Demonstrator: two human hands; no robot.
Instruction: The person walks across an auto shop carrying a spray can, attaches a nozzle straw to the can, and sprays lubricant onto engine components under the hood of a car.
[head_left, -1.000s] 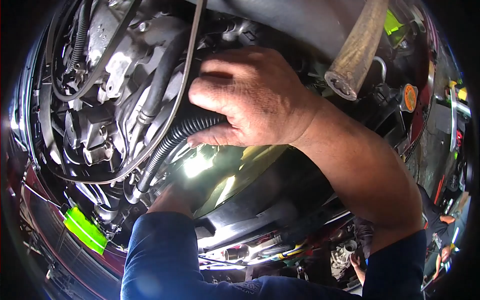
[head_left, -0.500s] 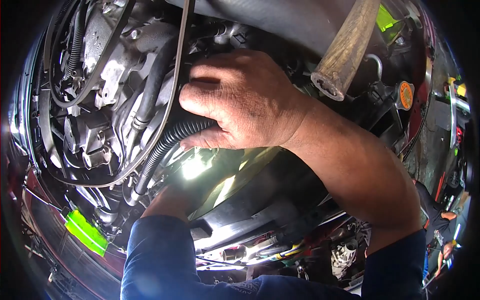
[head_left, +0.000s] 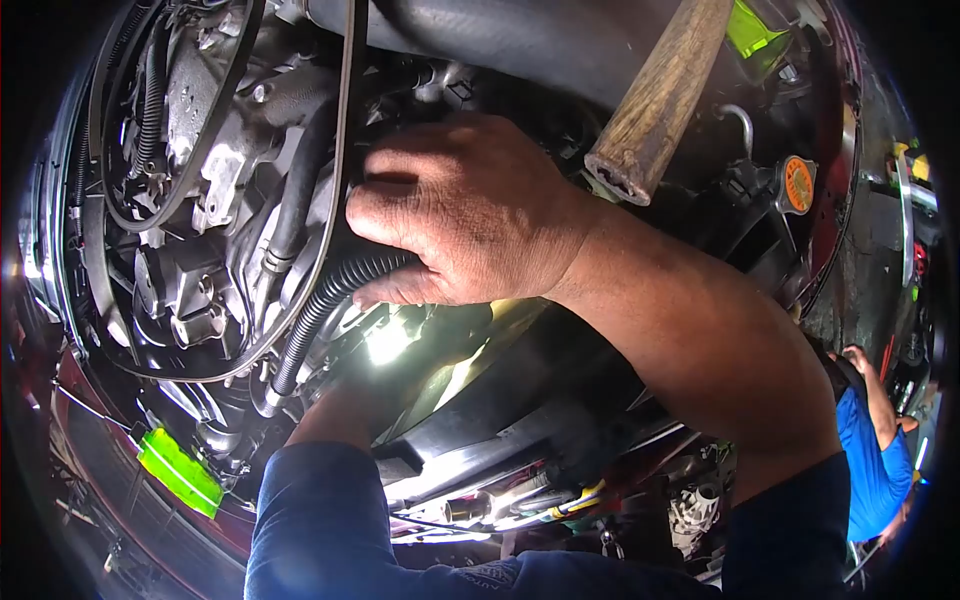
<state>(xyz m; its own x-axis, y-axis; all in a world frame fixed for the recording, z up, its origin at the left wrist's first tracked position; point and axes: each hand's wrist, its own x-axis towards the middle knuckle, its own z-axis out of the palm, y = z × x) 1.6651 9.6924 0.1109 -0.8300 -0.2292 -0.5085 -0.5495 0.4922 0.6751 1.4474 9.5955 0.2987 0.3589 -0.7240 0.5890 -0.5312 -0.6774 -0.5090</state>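
Observation:
My right hand (head_left: 465,215) reaches across the engine bay from the right, its fingers curled downward. A black corrugated hose (head_left: 325,305) runs up between its thumb and bent fingers, and the hand is closed around it. Its fingertips are hidden. My left forearm (head_left: 335,412) goes down into the bay below the right hand, past a bright light spot (head_left: 390,342). The left hand itself is lost in shadow and glare, so its fingers do not show. A thin black belt (head_left: 338,150) hangs loose in a long loop just left of the right hand.
A worn wooden handle (head_left: 655,110) juts in above my right forearm. Near it sits a round cap with an orange label (head_left: 797,185). Metal engine parts (head_left: 215,150) fill the left side. A bright green piece (head_left: 180,472) lies lower left. Someone in a blue shirt (head_left: 872,465) is at far right.
The view has shifted slightly, and the wooden handle appears further left. Both hands keep nearly the same place. At the far right, a person in a blue shirt has come into view.

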